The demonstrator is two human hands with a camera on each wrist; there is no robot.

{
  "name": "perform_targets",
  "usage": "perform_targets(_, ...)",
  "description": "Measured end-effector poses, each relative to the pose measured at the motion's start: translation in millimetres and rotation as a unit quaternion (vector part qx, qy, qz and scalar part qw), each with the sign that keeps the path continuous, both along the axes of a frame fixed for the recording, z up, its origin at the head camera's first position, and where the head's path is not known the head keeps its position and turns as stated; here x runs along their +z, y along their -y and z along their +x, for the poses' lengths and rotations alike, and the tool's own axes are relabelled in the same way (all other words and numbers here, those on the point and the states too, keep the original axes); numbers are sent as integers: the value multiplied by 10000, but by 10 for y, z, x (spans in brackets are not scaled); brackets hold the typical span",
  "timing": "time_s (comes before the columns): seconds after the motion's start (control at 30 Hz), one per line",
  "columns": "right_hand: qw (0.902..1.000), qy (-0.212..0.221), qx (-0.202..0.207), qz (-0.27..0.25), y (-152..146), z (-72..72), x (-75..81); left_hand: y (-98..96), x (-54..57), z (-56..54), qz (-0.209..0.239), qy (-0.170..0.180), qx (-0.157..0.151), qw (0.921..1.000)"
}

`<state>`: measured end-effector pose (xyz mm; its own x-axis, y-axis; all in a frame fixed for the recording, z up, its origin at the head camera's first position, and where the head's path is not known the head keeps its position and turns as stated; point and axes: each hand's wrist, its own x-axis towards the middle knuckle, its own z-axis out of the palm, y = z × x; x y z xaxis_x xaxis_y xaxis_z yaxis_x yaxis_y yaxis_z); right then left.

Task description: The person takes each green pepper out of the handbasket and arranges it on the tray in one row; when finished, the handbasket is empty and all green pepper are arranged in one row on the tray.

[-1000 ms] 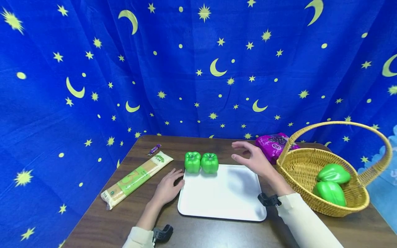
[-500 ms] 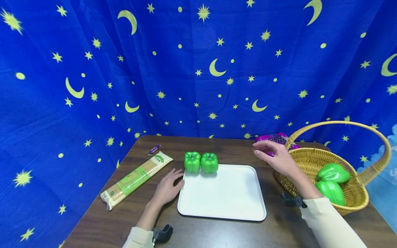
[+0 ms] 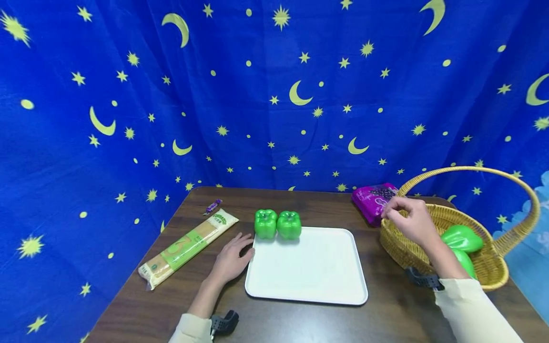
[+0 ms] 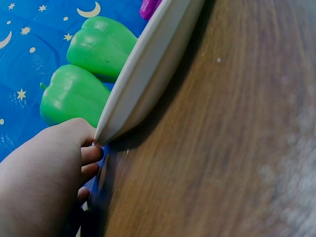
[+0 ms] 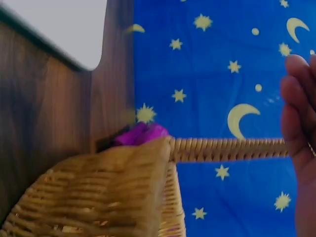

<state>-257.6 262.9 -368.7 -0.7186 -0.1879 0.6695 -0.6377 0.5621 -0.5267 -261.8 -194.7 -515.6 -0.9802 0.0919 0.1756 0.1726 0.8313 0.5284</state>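
My left hand rests on the table with its fingers at the left rim of the white tray. In the left wrist view the thumb is at the tray's rim. Two green bell peppers sit side by side on the tray's far left corner. My right hand is over the near left side of the wicker basket, fingers loosely bent and holding nothing visible. Inside the basket lie two green, starfruit-like pieces, partly hidden by the forearm.
A magenta package stands behind the basket's left side. The basket's tall handle arches up at right. Left of the tray lie a long pack of noodles and a small purple wrapped candy. A blue starry curtain hangs behind the table.
My right hand has moved right, from above the tray's far right corner, past the magenta package, to over the basket. My left hand, the tray and the bell peppers stay in place.
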Motion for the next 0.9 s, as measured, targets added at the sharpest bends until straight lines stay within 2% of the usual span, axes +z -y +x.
perform_targets(0.07,9998,-125,-83,-97,-48,24,8,-3,-11,-2,-7,17,-27,10000)
perform_targets(0.17,9986,-78,-251,-450,-213,-41,-54,-8,-13,-8,-9,18,-11,10000)
perform_targets(0.3,9918,146,-1053,-704,-489,-163,-133,-14,2,-8,3,66,2,10000)
perform_targets(0.4,9835,294,-1705,-535,-665,-201,-127,-14,13,-3,24,113,2,9999)
perform_targets(0.57,9696,721,-2339,19,-924,-226,-86,-9,13,1,22,108,-7,9999)
perform_targets(0.73,9514,1550,-2621,456,-1154,-273,-86,3,8,-1,66,92,-7,9999)
perform_targets(0.9,9216,2403,-3000,536,-1325,-312,-154,20,-5,-8,36,20,-3,10000)
